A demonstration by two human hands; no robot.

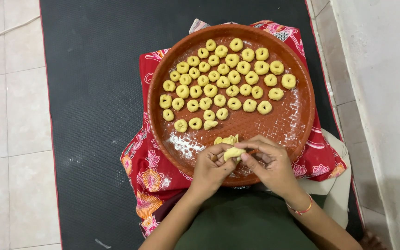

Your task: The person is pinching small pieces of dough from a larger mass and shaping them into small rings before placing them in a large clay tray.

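Both your forearms come in from the near edge of the round brown woven tray (297, 125) and meet over its near rim. Your left hand (210, 169) curls palm-in, its fingers (222, 149) pinched narrow around a small lump of yellow dough (234, 153). Your right hand (270, 163) arches over from the other side, fingers (253, 144) closed on the same lump and on what looks like a thin stick (253, 151) running through it; a red and yellow thread bracelet (302, 209) sits on that wrist. The lump is pale yellow, smooth and roughly folded, held just above the tray's near rim. Just beyond it on the tray lies another unshaped piece of dough (226, 140). Farther in, filling the tray's far half, rows of small yellow dough rings (223, 82) lie close together, each with a hole in its middle. Under the tray spreads a red flowered cloth (146, 173), on a black mat (93, 92) over the tiled floor (10, 115).
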